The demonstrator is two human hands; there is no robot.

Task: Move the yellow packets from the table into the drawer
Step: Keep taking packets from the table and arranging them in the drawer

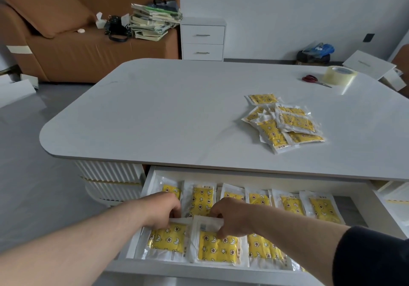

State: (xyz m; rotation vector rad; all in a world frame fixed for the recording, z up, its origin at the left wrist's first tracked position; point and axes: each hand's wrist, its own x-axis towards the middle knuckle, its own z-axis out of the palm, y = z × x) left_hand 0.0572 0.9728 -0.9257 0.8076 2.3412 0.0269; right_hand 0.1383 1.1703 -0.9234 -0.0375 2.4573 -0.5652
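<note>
A person's left hand (162,211) and right hand (232,218) reach into an open white drawer (147,181) below the near edge of a white table (166,113). Each hand pinches the top edge of a yellow packet: the left grips the near-left packet (167,239), the right the packet beside it (218,248). A far row of packets (287,203) lines the drawer behind them. A loose pile of yellow packets (285,123) lies on the tabletop, right of centre. Scissors (312,79) and a tape roll (339,75) rest at the far right.
</note>
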